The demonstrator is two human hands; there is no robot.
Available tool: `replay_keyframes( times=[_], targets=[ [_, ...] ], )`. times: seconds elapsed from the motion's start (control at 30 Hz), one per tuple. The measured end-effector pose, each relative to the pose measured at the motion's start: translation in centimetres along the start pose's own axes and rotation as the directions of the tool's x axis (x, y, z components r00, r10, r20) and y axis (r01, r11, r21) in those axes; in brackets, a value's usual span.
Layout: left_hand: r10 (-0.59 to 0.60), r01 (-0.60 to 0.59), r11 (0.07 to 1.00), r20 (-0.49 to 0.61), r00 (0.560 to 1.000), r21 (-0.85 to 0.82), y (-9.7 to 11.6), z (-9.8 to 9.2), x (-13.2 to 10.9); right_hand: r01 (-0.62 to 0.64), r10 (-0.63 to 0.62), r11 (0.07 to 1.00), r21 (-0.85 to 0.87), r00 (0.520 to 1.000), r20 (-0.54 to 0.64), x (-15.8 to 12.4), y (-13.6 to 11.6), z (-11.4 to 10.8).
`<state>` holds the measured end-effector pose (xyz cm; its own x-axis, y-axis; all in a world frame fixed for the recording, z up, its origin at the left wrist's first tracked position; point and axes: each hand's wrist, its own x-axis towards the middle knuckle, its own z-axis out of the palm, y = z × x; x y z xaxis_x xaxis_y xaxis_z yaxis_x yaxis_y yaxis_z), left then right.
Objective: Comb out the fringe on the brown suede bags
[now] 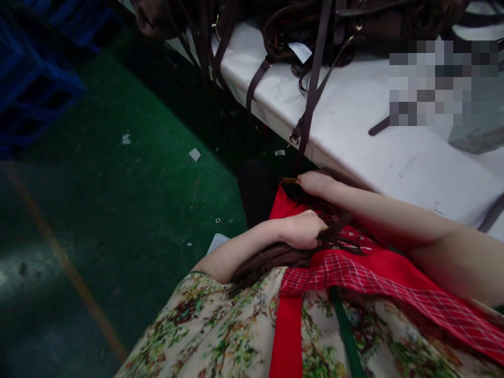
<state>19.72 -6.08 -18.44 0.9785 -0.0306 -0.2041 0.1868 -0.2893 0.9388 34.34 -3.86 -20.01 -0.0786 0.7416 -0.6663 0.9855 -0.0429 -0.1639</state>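
Left hand (303, 229) gripping dark strips (340, 237); right hand (317, 184) near red apron (378, 265); brown bags (378, 29) on white table (350, 142)

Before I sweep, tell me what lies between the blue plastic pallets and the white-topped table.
Green floor, partly shadowed, with small pale scraps scattered on it, the head view shows.

Dressed in a cream floral top (220, 325) patterned in green and reddish tones, marked by a dark green strip (345, 331), and in a red apron (397, 268) with a white-lined checked band (354, 273) and a plain strap (286, 331).
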Motion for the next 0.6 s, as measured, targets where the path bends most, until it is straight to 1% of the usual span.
replay_keyframes(
  times=[0.03, 0.07, 0.1, 0.13, 0.17, 0.2, 0.23, 0.27, 0.33, 0.37, 0.43, 0.5, 0.6],
  targets=[
    [-0.045, 0.044, 0.996, -0.002, 0.999, -0.076, -0.5, 0.0, -0.2, 0.009, -0.009, 1.0, 0.024, 1.0, -0.005, 0.4, 0.3, -0.4],
    [-0.111, 0.103, 0.976, -0.031, 0.993, -0.191, -1.1, 0.0, -0.5, 0.018, -0.016, 0.998, 0.059, 0.999, -0.033, 0.5, 0.5, -0.9],
    [-0.194, 0.156, 0.932, -0.087, 0.977, -0.327, -1.8, -0.1, -1.0, 0.028, -0.02, 0.994, 0.106, 0.996, -0.082, 0.2, 0.8, -1.5],
    [-0.283, 0.181, 0.868, -0.161, 0.946, -0.462, -2.4, -0.2, -1.6, 0.044, -0.02, 0.985, 0.164, 0.989, -0.148, -0.4, 1.0, -2.2],
    [-0.355, 0.17, 0.794, -0.218, 0.909, -0.584, -2.9, -0.3, -2.2, 0.067, -0.015, 0.971, 0.228, 0.975, -0.223, -1.2, 1.2, -2.8],
    [-0.401, 0.128, 0.714, -0.253, 0.88, -0.688, -3.2, -0.4, -2.8, 0.094, -0.007, 0.954, 0.286, 0.956, -0.293, -2.3, 1.3, -3.3],
    [-0.417, 0.073, 0.632, -0.259, 0.871, -0.772, -3.2, -0.5, -3.4, 0.124, -0.004, 0.936, 0.329, 0.939, -0.343, -3.5, 1.3, -3.7],
    [-0.408, 0.022, 0.547, -0.243, 0.88, -0.837, -3.1, -0.6, -3.9, 0.155, -0.013, 0.92, 0.36, 0.929, -0.369, -4.7, 1.2, -3.9],
    [-0.361, -0.037, 0.404, -0.197, 0.911, -0.914, -2.5, -1.0, -4.7, 0.225, -0.081, 0.899, 0.376, 0.929, -0.362, -6.9, 0.7, -3.7],
    [-0.345, -0.056, 0.353, -0.185, 0.92, -0.934, -2.1, -1.1, -5.0, 0.259, -0.128, 0.893, 0.369, 0.931, -0.343, -7.8, 0.4, -3.3],
    [-0.35, -0.091, 0.291, -0.195, 0.916, -0.952, -1.5, -1.3, -5.5, 0.311, -0.21, 0.886, 0.343, 0.931, -0.299, -9.0, -0.4, -2.3],
    [-0.368, -0.107, 0.249, -0.196, 0.909, -0.963, -1.4, -1.2, -6.0, 0.349, -0.275, 0.892, 0.286, 0.924, -0.267, -9.4, -1.3, -1.2],
    [-0.394, -0.054, 0.178, -0.121, 0.911, -0.982, -1.6, -0.9, -6.4, 0.414, -0.383, 0.903, 0.114, 0.896, -0.223, -9.2, -2.4, 0.1]
  ],
)
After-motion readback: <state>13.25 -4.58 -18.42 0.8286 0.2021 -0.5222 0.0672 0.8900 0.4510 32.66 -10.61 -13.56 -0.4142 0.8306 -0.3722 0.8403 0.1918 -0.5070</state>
